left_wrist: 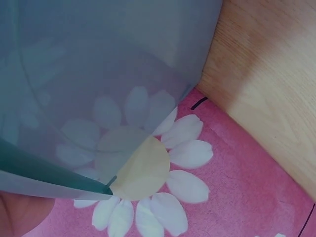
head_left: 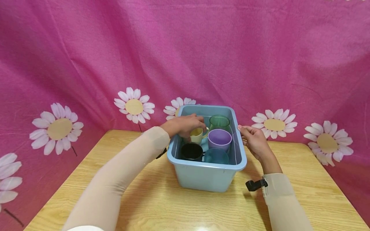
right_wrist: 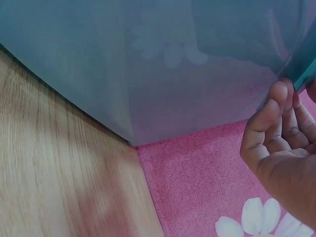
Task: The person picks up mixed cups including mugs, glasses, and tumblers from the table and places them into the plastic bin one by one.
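Backdrop: pink daisy cloth (head_left: 86, 64) hangs behind and down the sides, wood table (head_left: 144, 199) in front.
L hand (head_left: 185, 125): reaches over the bin's left wall and down into it; fingers curl over the yellow cup (head_left: 198, 134), seem to grip its rim, tho the palm hides the contact pts.
Yellow cup: upright, left-rear part of the bin, directly under the L fingers; handle pokes right toward the purple cup (head_left: 219, 139).
Bin (head_left: 206, 176): light blue plastic, mid-table, long axis runs away from the person toward the cloth.
Other cups: black cup (head_left: 191, 151) front left, teal cup (head_left: 216, 156) front right, purple mid right, green glass (head_left: 219, 122) rear right. All upright, packed close.
R hand (head_left: 254, 141): outside the bin at its right rim; fingers bent, tips at the rim edge. Wrist view shows fingers (right_wrist: 269, 133) curled against the bin wall (right_wrist: 148, 74).
Key relation: yellow cup sits straight below the L hand, so L is much nearer; R stays on the bin's outer right side.
Hard to see: L wrist view is mostly hazy bin wall (left_wrist: 98, 74) w/ a daisy behind it, no cup visible. Cup bottoms are hidden by the bin walls.
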Available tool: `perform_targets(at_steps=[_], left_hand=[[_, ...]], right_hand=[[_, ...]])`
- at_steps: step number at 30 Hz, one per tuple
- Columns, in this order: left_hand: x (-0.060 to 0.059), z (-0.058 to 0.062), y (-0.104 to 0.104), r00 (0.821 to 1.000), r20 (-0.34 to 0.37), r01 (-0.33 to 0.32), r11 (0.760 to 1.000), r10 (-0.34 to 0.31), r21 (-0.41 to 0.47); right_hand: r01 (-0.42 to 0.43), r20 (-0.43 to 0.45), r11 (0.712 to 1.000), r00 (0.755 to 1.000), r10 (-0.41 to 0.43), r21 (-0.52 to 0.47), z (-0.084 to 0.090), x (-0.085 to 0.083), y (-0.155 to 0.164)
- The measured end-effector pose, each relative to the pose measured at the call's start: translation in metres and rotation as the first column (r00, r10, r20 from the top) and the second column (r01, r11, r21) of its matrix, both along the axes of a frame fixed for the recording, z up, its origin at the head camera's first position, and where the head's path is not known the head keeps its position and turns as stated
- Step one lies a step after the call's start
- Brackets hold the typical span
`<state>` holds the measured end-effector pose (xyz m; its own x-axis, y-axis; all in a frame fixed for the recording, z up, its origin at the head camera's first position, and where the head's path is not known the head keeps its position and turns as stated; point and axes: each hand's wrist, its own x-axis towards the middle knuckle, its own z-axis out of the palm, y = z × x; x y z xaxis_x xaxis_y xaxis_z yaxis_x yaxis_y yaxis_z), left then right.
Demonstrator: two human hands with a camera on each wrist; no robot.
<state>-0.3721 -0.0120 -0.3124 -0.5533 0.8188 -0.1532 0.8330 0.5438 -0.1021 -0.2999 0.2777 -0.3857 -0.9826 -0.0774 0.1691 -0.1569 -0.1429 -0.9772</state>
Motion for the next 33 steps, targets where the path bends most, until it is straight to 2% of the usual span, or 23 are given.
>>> perform_targets(at_steps=[13, 21, 28, 33], left_hand=[[-0.0003, -0.0041, 0.0062, 1.0, -0.018, 0.012, 0.996, -0.014, -0.091], [-0.0001, -0.0067, 0.0062, 1.0, 0.021, -0.003, 0.997, 0.004, -0.074], [-0.0005, -0.0088, 0.0073, 1.0, 0.003, 0.007, 0.997, -0.006, -0.083], [-0.0006, -0.0098, 0.008, 1.0, 0.016, 0.004, 0.996, -0.003, -0.092]], right_hand=[[0.006, 0.01, 1.0, 1.0, -0.006, 0.004, 0.0003, 0.0009, -0.0002], [-0.004, -0.009, 1.0, 1.0, 0.004, -0.02, -0.0005, 0.0006, -0.0017], [0.002, -0.01, 1.0, 1.0, -0.003, -0.015, -0.0005, 0.0008, -0.001], [0.001, -0.012, 1.0, 1.0, -0.001, -0.002, -0.0003, 0.001, -0.0002]])
